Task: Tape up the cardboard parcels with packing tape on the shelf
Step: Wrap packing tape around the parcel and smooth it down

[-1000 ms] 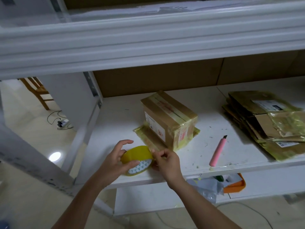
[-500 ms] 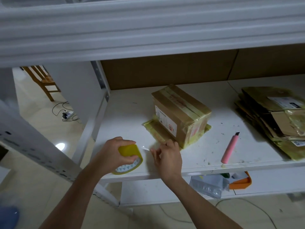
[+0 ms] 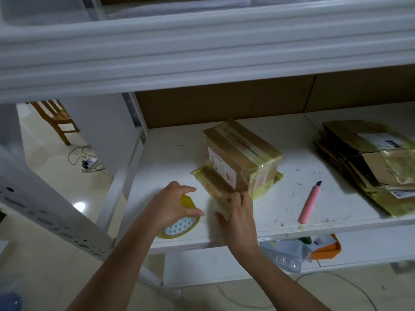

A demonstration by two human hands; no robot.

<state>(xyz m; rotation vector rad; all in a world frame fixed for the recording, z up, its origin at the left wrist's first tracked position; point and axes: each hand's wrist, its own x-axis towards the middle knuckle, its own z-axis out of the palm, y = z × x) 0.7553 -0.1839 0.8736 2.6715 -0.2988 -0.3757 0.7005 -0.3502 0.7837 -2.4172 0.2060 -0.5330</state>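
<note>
Two hands on the white shelf (image 3: 170, 153), near its front edge. My left hand (image 3: 170, 206) grips the yellow tape roll (image 3: 183, 221), fingers curled over the top of it; the roll sits tilted at the shelf's front lip, patterned core facing me. My right hand (image 3: 238, 212) is just beside it, fingers curled and pinching at the near corner of the flat taped parcel (image 3: 211, 182). Can't make out a tape strip between roll and fingers; too blurred.

Taped cardboard box (image 3: 240, 156) sits on top of that flat parcel, mid-shelf, yellowish tape bands across its top and right end, white label with a red mark on the side facing me.

Pink utility knife (image 3: 310, 200) lies on the shelf right of the box, well apart from both hands, blade end pointing away from me. Stack of flattened taped parcels (image 3: 368, 167) at the far right of the shelf, some with white labels.

Lower shelf: clear bag (image 3: 285, 252) and an orange tray (image 3: 330, 250). Wooden chair (image 3: 56, 118) and a power strip (image 3: 88, 163) with cables on the floor at left.
</note>
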